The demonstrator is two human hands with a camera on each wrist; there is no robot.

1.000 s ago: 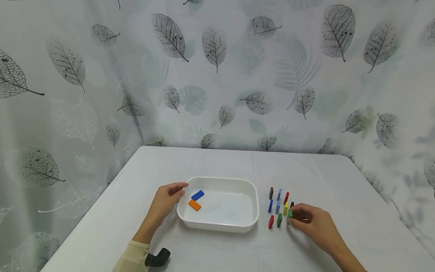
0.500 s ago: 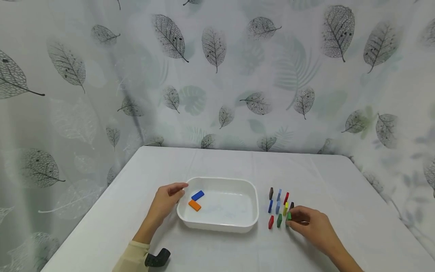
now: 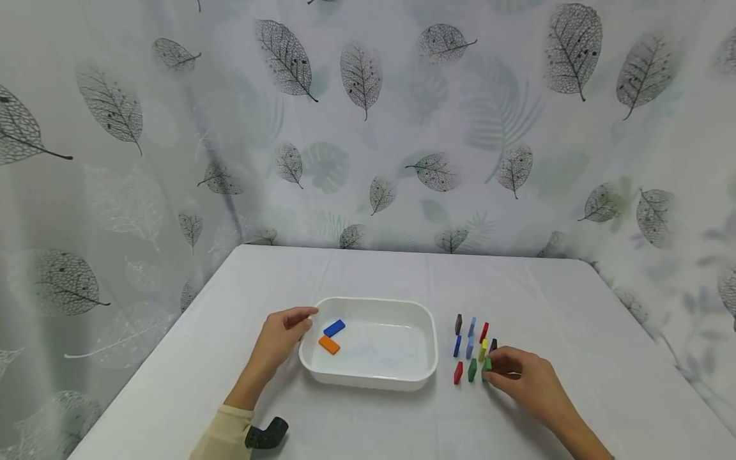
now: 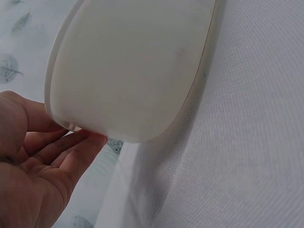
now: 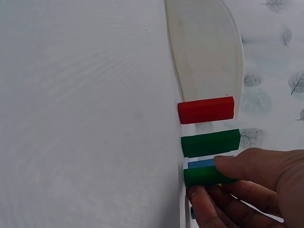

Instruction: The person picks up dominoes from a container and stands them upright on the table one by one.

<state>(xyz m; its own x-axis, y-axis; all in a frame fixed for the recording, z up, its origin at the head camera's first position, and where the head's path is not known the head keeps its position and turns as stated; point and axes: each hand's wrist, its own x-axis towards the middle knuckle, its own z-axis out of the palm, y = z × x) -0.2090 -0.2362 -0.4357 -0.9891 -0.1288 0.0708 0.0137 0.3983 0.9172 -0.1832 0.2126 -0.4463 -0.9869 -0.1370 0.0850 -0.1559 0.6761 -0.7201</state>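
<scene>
My left hand (image 3: 278, 342) grips the rim of a white plastic tray (image 3: 368, 382) at its left corner; in the left wrist view its fingers (image 4: 78, 156) curl against the tray's end wall. Inside the tray lie a blue domino (image 3: 334, 328) and an orange domino (image 3: 329, 345), both flat. My right hand (image 3: 526, 377) pinches a green domino (image 5: 202, 176) between thumb and fingers, upright with its lower end at the tabletop. Beside it stand another green domino (image 5: 211, 143) and a red domino (image 5: 206, 110), forming the nearest row with it.
Further upright dominoes stand in rows behind: yellow (image 3: 483, 349), light blue (image 3: 469, 348), dark blue (image 3: 457, 346), brown (image 3: 458, 324) and red (image 3: 484, 332). A dark brown domino (image 3: 493, 345) stands close by my right fingers. A leaf-print curtain (image 3: 368, 147) hangs behind the white table (image 3: 379, 271).
My right hand has shifted slightly left and toward me with the green domino, lining it up beside the other green one. The left hand stays on the tray.
</scene>
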